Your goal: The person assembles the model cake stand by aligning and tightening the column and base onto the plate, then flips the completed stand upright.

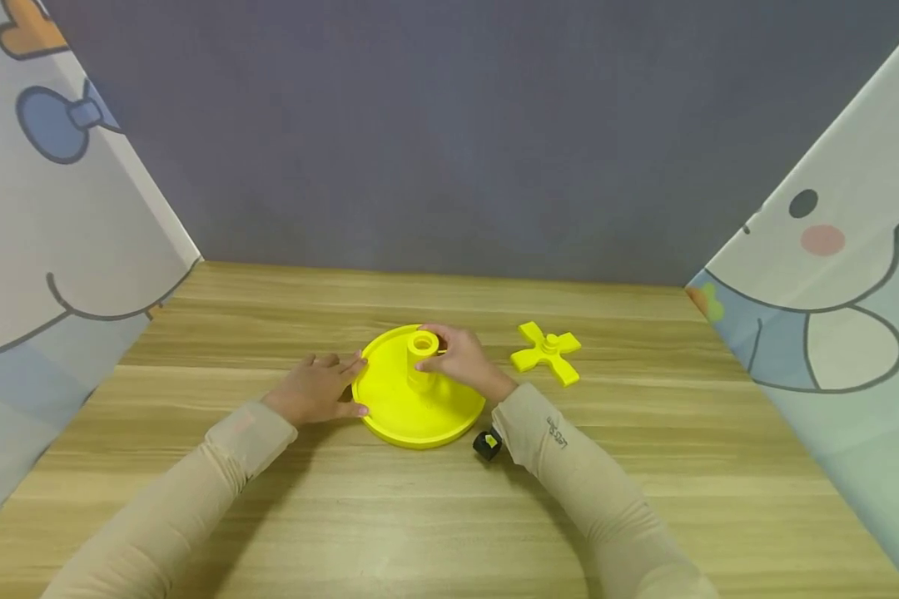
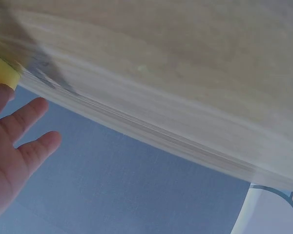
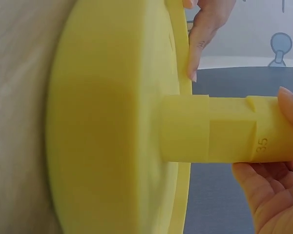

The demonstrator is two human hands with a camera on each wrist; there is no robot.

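Note:
A round yellow dish (image 1: 389, 408) with a low raised rim lies flat on the wooden table. From its middle rises a hollow yellow post (image 3: 232, 129), upright and marked 35 on its side in the right wrist view. My right hand (image 1: 460, 363) grips the post near its top, thumb on one side and fingers on the other. Against the dish's left rim, my left hand (image 1: 316, 391) rests with its fingers spread and thumb extended. The left wrist view shows that palm only in part, beside a small bit of yellow. Right of the dish lies a yellow four-armed cross (image 1: 547, 353) with a round knob.
A black wrist camera (image 1: 487, 445) sits at the right cuff, close to the dish's rim. Behind the wooden table (image 1: 389, 532) stands a dark grey panel (image 1: 434, 150). Cartoon-printed panels (image 1: 831, 349) slope along both sides.

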